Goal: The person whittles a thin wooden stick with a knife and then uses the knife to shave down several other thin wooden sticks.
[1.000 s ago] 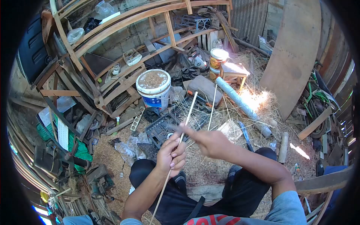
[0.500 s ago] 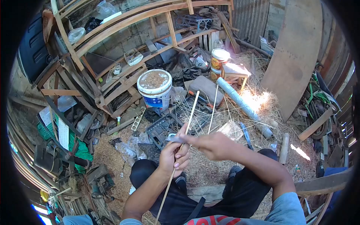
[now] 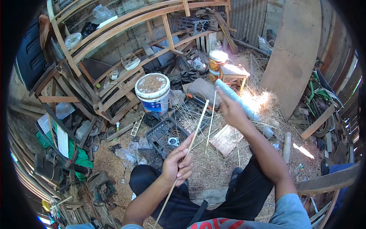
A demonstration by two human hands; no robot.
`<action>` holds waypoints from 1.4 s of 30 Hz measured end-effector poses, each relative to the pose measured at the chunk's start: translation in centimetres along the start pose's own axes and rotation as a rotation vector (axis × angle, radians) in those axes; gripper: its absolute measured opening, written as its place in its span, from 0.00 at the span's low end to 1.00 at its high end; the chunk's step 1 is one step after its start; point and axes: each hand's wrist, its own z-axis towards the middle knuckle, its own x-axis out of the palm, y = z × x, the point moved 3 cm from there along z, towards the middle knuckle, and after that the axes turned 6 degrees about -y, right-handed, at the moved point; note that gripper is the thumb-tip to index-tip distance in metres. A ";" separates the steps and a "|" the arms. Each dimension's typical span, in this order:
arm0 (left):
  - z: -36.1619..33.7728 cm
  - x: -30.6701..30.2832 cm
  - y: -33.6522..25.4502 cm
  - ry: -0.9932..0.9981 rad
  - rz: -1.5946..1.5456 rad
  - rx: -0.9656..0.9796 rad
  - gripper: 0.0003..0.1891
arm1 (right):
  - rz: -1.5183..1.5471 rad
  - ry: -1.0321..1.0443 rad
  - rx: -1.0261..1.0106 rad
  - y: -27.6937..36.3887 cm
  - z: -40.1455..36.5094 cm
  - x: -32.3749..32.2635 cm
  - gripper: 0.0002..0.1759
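My left hand (image 3: 177,164) is closed around a long, thin pale strip (image 3: 199,123), which looks like split bamboo. The strip slants from near my lap up to a free end in front of me. Beyond and to the right of that end is my right hand (image 3: 233,111), held forward with its fingers curled. What it grips is hidden or too small to make out. A second pale strip (image 3: 209,131) stands between the hands, leaning toward a grey-green pipe (image 3: 238,100).
An open tool case (image 3: 166,136) and a white bucket (image 3: 152,91) lie ahead to the left. A closed grey case (image 3: 203,91), a small wooden stool (image 3: 233,71) and stacked tubs (image 3: 218,57) stand farther back. A flat board (image 3: 225,140) rests on the straw-covered floor.
My right hand has moved forward and right, away from the left hand, where a blurred grey blade-like piece showed at the strip. The left hand keeps hold of the strip, which tilts slightly more rightward.
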 end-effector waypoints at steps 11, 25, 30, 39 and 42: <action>0.5 -2.2 -1.2 -0.051 -0.175 0.062 0.28 | 0.195 0.420 -0.472 8.9 -8.2 3.0 0.38; 0.7 -1.1 -0.8 -0.005 -0.084 0.012 0.29 | -0.043 0.166 -0.321 5.3 -3.5 1.0 0.36; 1.5 -1.3 -0.6 0.003 -0.164 -0.017 0.29 | -0.058 0.110 -0.241 3.7 -1.8 1.4 0.33; 0.2 -1.0 -1.5 -0.025 -0.110 0.092 0.29 | 0.098 -0.120 0.030 -3.2 2.1 -0.1 0.26; 0.3 -1.8 -1.9 -0.032 -0.116 0.171 0.29 | 0.110 0.234 0.021 1.9 -1.9 1.9 0.26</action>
